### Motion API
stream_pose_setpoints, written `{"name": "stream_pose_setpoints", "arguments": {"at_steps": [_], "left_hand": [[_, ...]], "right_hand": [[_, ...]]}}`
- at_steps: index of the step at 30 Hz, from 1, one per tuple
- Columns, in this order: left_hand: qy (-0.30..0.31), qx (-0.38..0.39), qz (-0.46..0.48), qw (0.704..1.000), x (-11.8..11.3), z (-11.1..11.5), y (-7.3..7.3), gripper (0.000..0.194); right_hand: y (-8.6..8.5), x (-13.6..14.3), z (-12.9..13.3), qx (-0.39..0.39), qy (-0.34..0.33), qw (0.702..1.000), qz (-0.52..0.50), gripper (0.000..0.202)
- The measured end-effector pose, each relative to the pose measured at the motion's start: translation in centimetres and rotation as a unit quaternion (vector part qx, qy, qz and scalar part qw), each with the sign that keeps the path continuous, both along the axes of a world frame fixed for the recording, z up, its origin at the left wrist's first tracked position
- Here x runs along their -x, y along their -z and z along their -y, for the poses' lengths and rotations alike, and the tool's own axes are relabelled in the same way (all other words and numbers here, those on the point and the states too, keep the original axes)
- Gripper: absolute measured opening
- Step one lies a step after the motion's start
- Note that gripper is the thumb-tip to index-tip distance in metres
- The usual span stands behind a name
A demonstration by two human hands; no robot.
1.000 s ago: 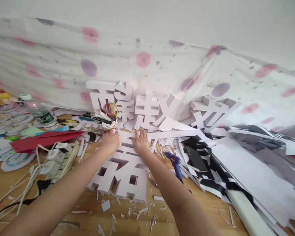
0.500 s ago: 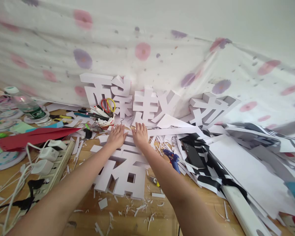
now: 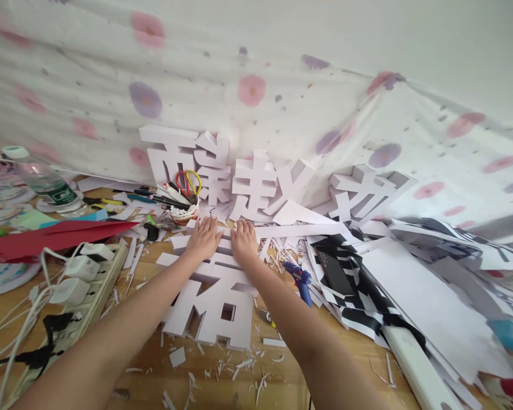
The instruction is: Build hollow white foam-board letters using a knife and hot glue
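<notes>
A white three-dimensional paper character (image 3: 211, 310) lies flat on the wooden table in front of me. Resting on its far part is my left hand (image 3: 204, 238), palm down with the fingers stretched forward. Beside it my right hand (image 3: 244, 242) lies on the same character, its fingers also extended and close together. Neither hand grips anything. My hands and forearms hide parts of the character's upper strokes. A long white paper strip (image 3: 301, 230) runs rightward from near my right fingertips.
White paper characters (image 3: 255, 185) stand against the flowered curtain. A cup (image 3: 183, 214) holds scissors and pens. At left are a power strip (image 3: 106, 285), red paper (image 3: 60, 238) and a water bottle (image 3: 53, 185). A blue glue gun (image 3: 300, 279) lies right, among paper scraps.
Both hands stay on the paper character with almost no movement. The camera view has shifted very slightly.
</notes>
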State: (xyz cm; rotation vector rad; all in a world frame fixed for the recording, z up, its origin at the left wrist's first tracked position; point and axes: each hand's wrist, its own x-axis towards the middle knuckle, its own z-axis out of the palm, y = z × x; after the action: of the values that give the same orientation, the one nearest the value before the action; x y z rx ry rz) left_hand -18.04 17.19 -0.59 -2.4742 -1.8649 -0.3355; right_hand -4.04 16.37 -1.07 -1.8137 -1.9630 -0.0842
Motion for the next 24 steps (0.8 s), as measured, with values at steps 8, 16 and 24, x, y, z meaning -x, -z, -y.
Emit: {"name": "stream_pose_setpoints", "arguments": {"at_steps": [8, 16, 24], "left_hand": [[-0.005, 0.008, 0.006, 1.0, 0.1, 0.0, 0.1, 0.058], [-0.029, -0.032, 0.044, 0.998, -3.0, -2.6, -1.0, 0.048], [-0.02, -0.055, 0.072, 0.996, -4.0, -2.3, 0.3, 0.048]], "right_hand": [[-0.7, 0.3, -0.7, 0.005, -0.015, 1.0, 0.021, 0.046], [0.2, 0.0, -0.6, -0.029, 0.021, 0.999, 0.002, 0.041], [0.2, 0.0, -0.7, -0.045, 0.029, 0.998, -0.017, 0.031]]}}
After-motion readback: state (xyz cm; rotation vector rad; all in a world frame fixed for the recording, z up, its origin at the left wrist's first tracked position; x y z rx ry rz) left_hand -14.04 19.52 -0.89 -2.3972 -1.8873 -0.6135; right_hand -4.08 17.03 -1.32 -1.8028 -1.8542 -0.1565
